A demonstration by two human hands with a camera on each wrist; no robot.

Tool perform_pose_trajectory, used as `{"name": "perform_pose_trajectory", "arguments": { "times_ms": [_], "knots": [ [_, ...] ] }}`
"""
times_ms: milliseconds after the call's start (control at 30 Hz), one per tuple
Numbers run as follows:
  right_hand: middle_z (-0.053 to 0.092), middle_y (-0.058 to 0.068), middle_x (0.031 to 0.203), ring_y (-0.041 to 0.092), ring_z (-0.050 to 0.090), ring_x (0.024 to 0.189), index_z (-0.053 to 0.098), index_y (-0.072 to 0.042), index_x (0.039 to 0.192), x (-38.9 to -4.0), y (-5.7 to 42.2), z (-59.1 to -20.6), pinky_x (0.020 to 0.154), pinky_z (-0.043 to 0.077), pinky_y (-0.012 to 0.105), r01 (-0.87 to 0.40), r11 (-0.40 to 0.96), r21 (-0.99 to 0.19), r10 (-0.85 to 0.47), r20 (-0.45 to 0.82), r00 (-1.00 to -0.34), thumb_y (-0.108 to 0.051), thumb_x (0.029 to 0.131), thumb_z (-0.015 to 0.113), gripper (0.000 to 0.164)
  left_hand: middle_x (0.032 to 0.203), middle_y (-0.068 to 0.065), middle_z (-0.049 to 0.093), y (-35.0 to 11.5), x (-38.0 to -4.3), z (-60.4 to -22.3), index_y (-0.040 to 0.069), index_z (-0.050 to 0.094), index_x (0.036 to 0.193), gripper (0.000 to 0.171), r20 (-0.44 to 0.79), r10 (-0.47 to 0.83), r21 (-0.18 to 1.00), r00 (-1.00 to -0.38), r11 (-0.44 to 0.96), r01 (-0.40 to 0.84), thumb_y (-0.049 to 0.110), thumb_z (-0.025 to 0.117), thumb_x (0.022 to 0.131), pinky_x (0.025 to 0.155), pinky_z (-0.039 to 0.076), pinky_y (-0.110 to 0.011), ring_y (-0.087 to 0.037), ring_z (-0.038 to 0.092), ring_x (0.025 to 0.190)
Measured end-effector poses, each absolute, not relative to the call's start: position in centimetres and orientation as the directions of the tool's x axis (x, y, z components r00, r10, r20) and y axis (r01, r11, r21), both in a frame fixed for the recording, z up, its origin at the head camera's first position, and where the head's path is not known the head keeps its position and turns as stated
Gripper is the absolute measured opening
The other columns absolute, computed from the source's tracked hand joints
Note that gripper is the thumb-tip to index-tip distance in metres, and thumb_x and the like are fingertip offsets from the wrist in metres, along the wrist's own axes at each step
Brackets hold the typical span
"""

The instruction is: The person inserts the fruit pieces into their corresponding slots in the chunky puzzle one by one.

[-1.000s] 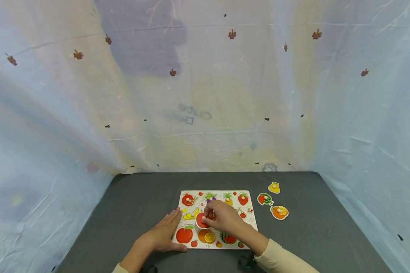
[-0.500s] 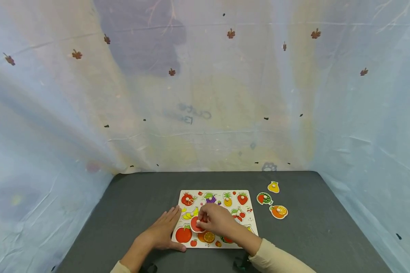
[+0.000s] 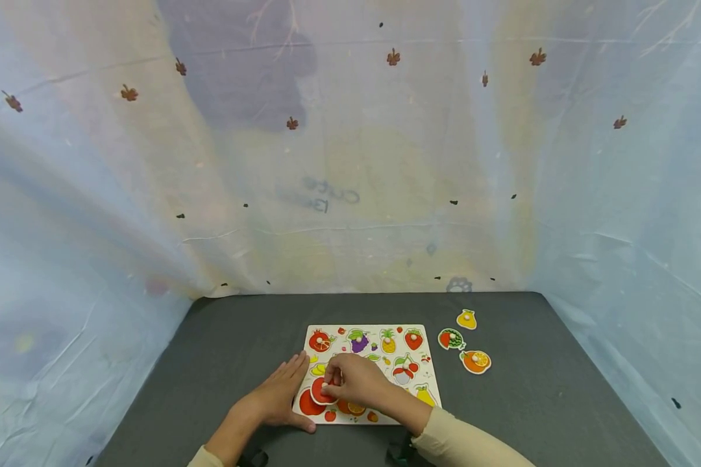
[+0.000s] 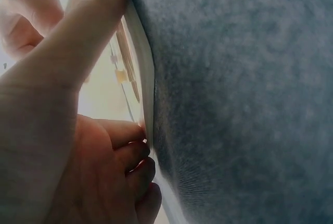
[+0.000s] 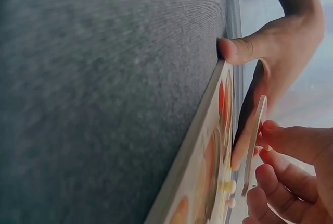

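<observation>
A white fruit puzzle board (image 3: 380, 416) lies on the dark table. My right hand (image 3: 359, 379) pinches a red fruit puzzle piece (image 3: 320, 393) by its small knob. In the right wrist view the red piece (image 5: 255, 140) is tilted and raised above the board's surface. It hovers over the large red fruit picture (image 3: 309, 405) at the board's front left corner. My left hand (image 3: 277, 395) rests along the board's left edge, fingers extended, with its thumb at the front edge. Part of the board's middle is hidden under my right hand.
Right of the board lie three loose pieces: a yellow pear (image 3: 467, 319), a watermelon (image 3: 451, 338) and an orange (image 3: 476, 362). Grapes (image 3: 359, 341), a pineapple (image 3: 388, 342) and a strawberry (image 3: 413, 339) sit along the board's back row. A patterned curtain (image 3: 350, 162) hangs behind the table.
My right hand has carried the red piece left and toward me, from the board's middle to its front left corner. The left hand has stayed at the board's edge.
</observation>
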State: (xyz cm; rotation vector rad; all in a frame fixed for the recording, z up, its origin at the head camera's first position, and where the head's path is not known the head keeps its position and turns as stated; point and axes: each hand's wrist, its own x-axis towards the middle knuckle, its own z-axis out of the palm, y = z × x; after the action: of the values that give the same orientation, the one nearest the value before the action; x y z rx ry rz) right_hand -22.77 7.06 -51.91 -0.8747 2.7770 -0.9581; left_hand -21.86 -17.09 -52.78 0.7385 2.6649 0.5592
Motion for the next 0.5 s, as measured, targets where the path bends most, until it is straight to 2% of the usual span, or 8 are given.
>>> {"name": "perform_pose_trajectory", "arguments": {
  "times_ms": [33,200,233,267,333,500],
  "knots": [
    [0.056,-0.017,0.073,-0.002,0.052,0.064,0.068,-0.024,0.087,-22.7,6.9,-51.9,0.057,0.045,0.019,-0.494,0.644,-0.584,-0.540,0.110,-0.834,-0.031,0.092,0.088,0.022,0.175,-0.028,0.018,-17.2,-21.9,-53.1,-0.007,0.023,0.167,0.140,-0.185,0.548,0.455,-0.816,0.784,0.423,0.067,0.093,0.071,0.133,0.016,-0.057,-0.047,0.018,0.162],
    [0.056,-0.017,0.073,-0.002,0.051,0.063,0.068,-0.025,0.085,-22.7,6.1,-51.8,0.056,0.044,0.019,-0.480,0.660,-0.579,-0.534,0.089,-0.841,-0.031,0.092,0.088,0.022,0.176,-0.026,0.018,-17.1,-21.9,-53.2,-0.006,0.024,0.167,0.139,-0.180,0.541,0.447,-0.822,0.789,0.422,0.064,0.094,0.070,0.133,0.016,-0.056,-0.045,0.018,0.163],
    [0.056,-0.017,0.073,-0.001,0.051,0.063,0.068,-0.025,0.084,-22.7,6.0,-51.9,0.056,0.044,0.019,-0.476,0.661,-0.580,-0.534,0.082,-0.841,-0.031,0.092,0.088,0.022,0.176,-0.026,0.018,-17.1,-21.9,-53.2,-0.007,0.024,0.167,0.139,-0.175,0.543,0.439,-0.821,0.790,0.429,0.064,0.094,0.071,0.133,0.017,-0.057,-0.045,0.018,0.163],
    [0.056,-0.017,0.073,-0.001,0.051,0.062,0.068,-0.025,0.084,-22.7,5.8,-51.9,0.056,0.044,0.019,-0.476,0.662,-0.580,-0.536,0.077,-0.840,-0.031,0.092,0.088,0.022,0.175,-0.028,0.018,-17.0,-21.8,-52.9,-0.008,0.023,0.166,0.137,-0.179,0.543,0.431,-0.820,0.793,0.431,0.060,0.096,0.072,0.130,0.020,-0.063,-0.045,0.019,0.163],
    [0.056,-0.017,0.072,-0.001,0.052,0.062,0.068,-0.026,0.083,-22.7,5.6,-51.9,0.056,0.044,0.019,-0.476,0.666,-0.574,-0.539,0.070,-0.839,-0.031,0.092,0.088,0.023,0.175,-0.029,0.018,-17.0,-21.7,-52.7,-0.009,0.023,0.166,0.137,-0.174,0.549,0.432,-0.818,0.789,0.437,0.057,0.097,0.072,0.130,0.021,-0.063,-0.046,0.019,0.162],
    [0.056,-0.018,0.071,-0.001,0.052,0.061,0.068,-0.027,0.083,-22.8,5.1,-52.1,0.055,0.044,0.019,-0.485,0.679,-0.551,-0.547,0.060,-0.835,-0.031,0.092,0.088,0.023,0.175,-0.029,0.015,-17.4,-22.1,-53.4,-0.006,0.020,0.168,0.141,-0.165,0.566,0.453,-0.808,0.771,0.448,0.067,0.092,0.072,0.131,0.019,-0.060,-0.048,0.017,0.162]
  ]
}}
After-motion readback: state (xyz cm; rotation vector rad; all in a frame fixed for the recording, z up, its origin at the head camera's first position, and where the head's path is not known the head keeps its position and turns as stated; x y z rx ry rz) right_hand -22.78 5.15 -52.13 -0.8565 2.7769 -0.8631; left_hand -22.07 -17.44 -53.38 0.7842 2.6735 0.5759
